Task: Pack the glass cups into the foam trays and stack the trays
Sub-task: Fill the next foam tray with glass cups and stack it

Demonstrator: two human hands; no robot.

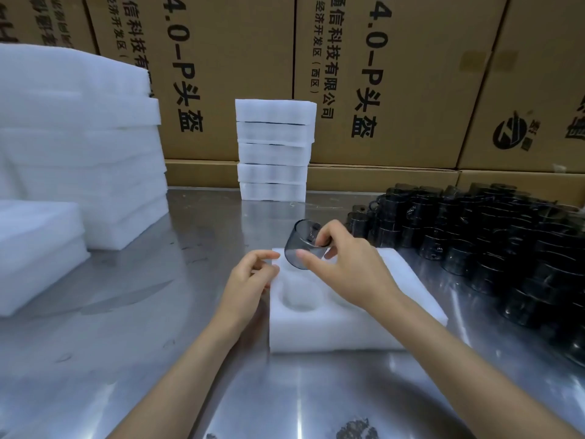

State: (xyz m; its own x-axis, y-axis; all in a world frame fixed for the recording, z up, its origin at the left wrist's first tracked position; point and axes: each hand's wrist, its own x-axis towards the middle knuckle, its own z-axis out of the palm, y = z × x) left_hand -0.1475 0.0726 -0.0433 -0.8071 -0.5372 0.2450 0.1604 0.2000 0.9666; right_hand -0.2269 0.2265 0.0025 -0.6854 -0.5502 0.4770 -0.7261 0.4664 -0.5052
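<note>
Five foam trays (274, 150) stand stacked at 12 o'clock on the steel surface (158, 343), against the cardboard cartons (380, 90). Dark seams show between some layers, so they are probably packed already; their contents cannot be seen from here.

One open foam tray (332, 324) lies at the centre of the surface. Its visible pockets hold nothing; the nearest pocket is plainly bare foam. Other pockets are covered by the right arm, so their state cannot be told.

The right hand (345, 264) grasps one smoky glass cup (300, 245), fingers and thumb pinched round its rim and handle area. The cup is tilted, mouth toward 11 o'clock, and is held just above the far-left pocket of the open tray, not yet seated.

The left hand (253, 277) rests relaxed at the tray's 9 o'clock edge, fingertips touching the foam and gripping nothing.

Remaining stock: a large mass of dark glass cups (474, 236) is crowded at 2 to 3 o'clock, near the tray. Blank foam pieces (79, 137) are piled at 10 o'clock, with a lower pile (34, 248) at 9 o'clock.

Assessment: the task is in an early-to-middle stage. This tray is at its first cup or close to it; it must be filled and placed on the stack. Judging by the cups left, many more trays are required.
</note>
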